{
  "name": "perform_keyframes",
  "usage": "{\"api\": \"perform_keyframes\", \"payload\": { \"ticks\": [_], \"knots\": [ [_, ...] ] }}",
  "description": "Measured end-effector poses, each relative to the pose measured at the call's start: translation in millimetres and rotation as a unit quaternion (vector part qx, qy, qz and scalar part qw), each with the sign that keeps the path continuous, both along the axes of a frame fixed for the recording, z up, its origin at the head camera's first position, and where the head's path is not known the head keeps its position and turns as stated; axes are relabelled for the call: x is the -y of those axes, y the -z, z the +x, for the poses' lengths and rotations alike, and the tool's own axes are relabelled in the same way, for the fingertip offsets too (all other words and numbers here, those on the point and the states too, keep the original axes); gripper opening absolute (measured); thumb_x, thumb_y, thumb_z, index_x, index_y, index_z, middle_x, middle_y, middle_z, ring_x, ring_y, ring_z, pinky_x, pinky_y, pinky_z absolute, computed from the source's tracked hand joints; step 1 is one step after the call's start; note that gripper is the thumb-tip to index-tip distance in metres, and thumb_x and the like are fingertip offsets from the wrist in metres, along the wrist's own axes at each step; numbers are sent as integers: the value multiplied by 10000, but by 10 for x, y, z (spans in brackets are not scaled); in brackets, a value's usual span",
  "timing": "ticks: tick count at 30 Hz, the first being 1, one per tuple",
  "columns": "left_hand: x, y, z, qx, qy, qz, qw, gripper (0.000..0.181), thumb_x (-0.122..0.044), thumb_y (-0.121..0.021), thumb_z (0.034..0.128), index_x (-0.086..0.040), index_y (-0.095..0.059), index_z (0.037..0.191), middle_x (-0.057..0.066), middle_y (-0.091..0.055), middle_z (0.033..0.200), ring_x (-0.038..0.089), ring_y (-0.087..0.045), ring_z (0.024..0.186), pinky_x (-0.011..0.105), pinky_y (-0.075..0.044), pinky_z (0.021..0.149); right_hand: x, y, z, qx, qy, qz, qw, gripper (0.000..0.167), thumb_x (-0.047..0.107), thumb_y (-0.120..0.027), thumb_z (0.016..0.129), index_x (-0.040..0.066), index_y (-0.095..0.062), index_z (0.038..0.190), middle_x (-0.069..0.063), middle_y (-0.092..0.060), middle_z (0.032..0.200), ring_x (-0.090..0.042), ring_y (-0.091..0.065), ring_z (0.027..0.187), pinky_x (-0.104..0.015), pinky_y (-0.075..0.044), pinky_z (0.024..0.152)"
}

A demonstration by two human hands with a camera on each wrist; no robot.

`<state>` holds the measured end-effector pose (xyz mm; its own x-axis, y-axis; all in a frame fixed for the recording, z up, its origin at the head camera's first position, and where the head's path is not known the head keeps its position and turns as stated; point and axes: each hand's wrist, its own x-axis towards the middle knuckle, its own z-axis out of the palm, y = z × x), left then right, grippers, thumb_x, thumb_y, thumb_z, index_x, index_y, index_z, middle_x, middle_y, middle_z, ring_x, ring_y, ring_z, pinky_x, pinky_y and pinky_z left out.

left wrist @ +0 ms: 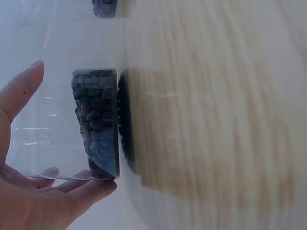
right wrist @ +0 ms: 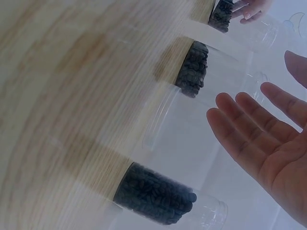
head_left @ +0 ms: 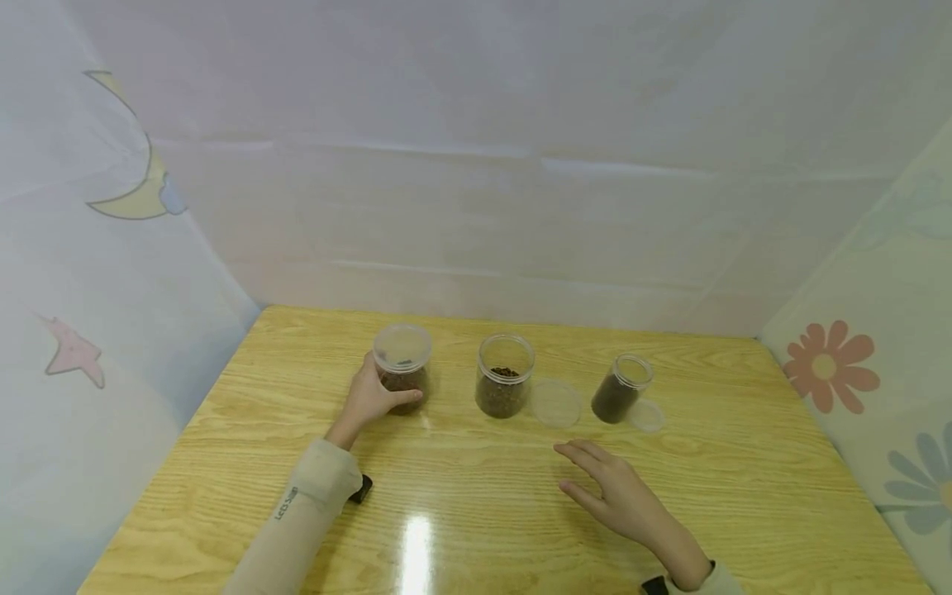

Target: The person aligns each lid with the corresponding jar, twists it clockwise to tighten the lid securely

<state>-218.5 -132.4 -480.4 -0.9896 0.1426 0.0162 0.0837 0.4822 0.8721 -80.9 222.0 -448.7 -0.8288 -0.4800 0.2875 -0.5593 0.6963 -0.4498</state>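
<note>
My left hand [head_left: 369, 392] grips a wide clear plastic jar [head_left: 402, 380], thumb across the near side and fingers round the other. A translucent lid [head_left: 402, 343] covers its top. Dark beans [left wrist: 96, 115] fill the lower part in the left wrist view; whether its base touches the table I cannot tell. My right hand [head_left: 613, 493] hovers over the table with fingers spread, holding nothing. Beyond it stand an uncovered wide jar [head_left: 502, 392] of brown beans and a narrower uncovered jar [head_left: 616, 398] of dark beans.
A large clear lid [head_left: 556, 403] lies just right of the middle jar. Beside the narrow jar is a smaller round lid [head_left: 648, 416]. The wooden table [head_left: 476, 496] is bounded by pale cloth walls [head_left: 476, 207] at the back and sides.
</note>
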Motion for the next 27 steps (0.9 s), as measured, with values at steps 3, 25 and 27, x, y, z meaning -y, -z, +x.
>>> {"api": "perform_keyframes", "payload": {
  "ticks": [3,25,27],
  "knots": [
    [2,-11,11,37,19,18,10000,1035,-203,-826,661,5,-139,1406,239,-291,1375,409,-318,1256,499,-311,1006,0,-5,5,69,0,8,10000,414,172,-650,848,5,-543,1212,-165,-569,1165,-324,-589,986,-428,-512,752],
    [174,-98,204,749,56,-227,9969,1056,-228,-784,717,34,-44,1423,323,-237,1387,476,-295,1240,593,-326,944,-7,-16,15,-106,-186,5,9998,413,153,-658,838,-14,-543,1197,-187,-573,1144,-330,-597,960,-418,-521,730],
    [212,-127,260,837,13,-416,9956,1015,-249,-766,735,66,-76,1408,337,-257,1370,479,-308,1229,586,-341,935,-8,-13,18,-86,-188,3,9998,411,156,-653,842,-17,-541,1198,-186,-572,1146,-330,-598,958,-417,-522,728]
  ]
}}
